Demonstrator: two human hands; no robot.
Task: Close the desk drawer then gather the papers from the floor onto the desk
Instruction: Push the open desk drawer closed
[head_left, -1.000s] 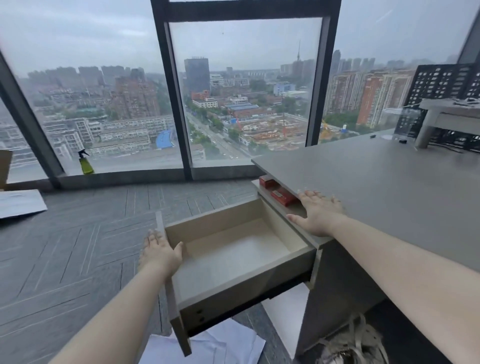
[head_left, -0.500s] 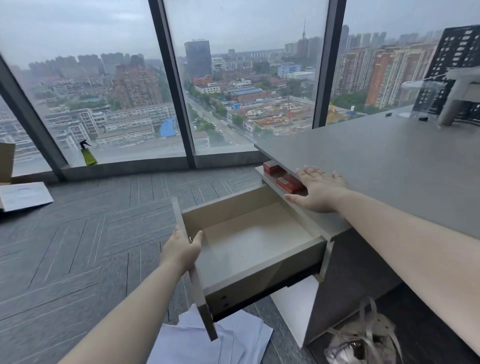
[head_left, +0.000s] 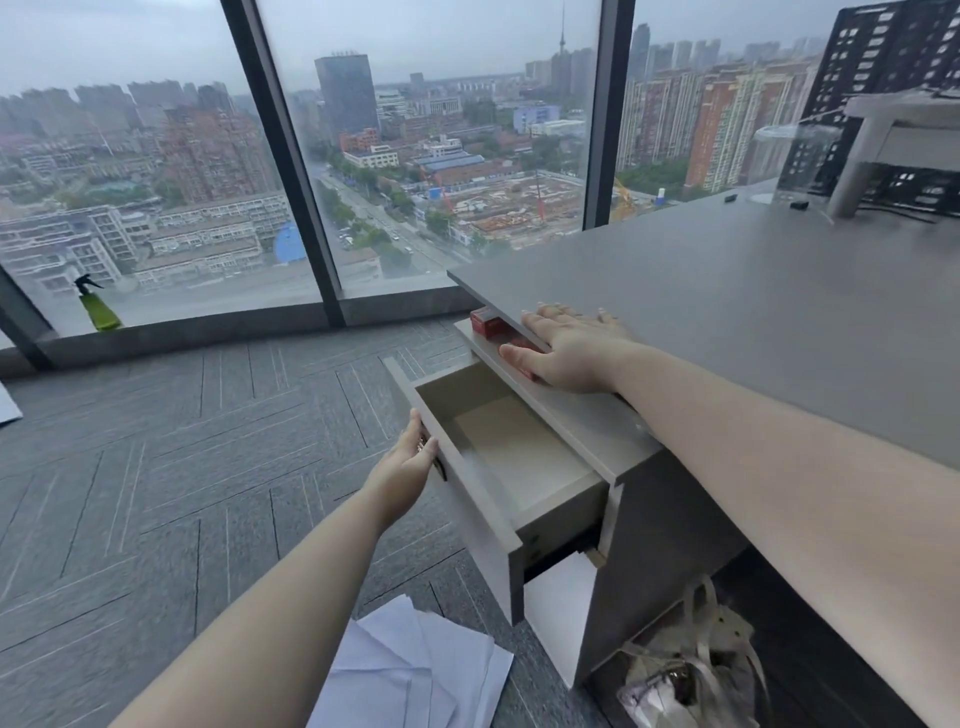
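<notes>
The grey desk (head_left: 753, 312) fills the right side. Its pale wooden drawer (head_left: 519, 457) sticks out partway to the left and is empty inside. My left hand (head_left: 410, 462) presses flat against the outer face of the drawer front, fingers together and pointing up. My right hand (head_left: 566, 348) lies palm down, fingers spread, on the desk's left edge above the drawer. Several white papers (head_left: 415, 670) lie overlapping on the carpet below the drawer front.
Red boxes (head_left: 485, 322) sit on the shelf under the desktop. A white bag (head_left: 691, 670) lies under the desk. A green spray bottle (head_left: 96, 306) stands on the window sill. A white stand (head_left: 883, 145) and black crate (head_left: 893, 57) occupy the desk's far right.
The drawer has slid well into the desk. My left hand went from gripping the front's top edge to pushing flat on its face. My right hand stayed on the desk edge.
</notes>
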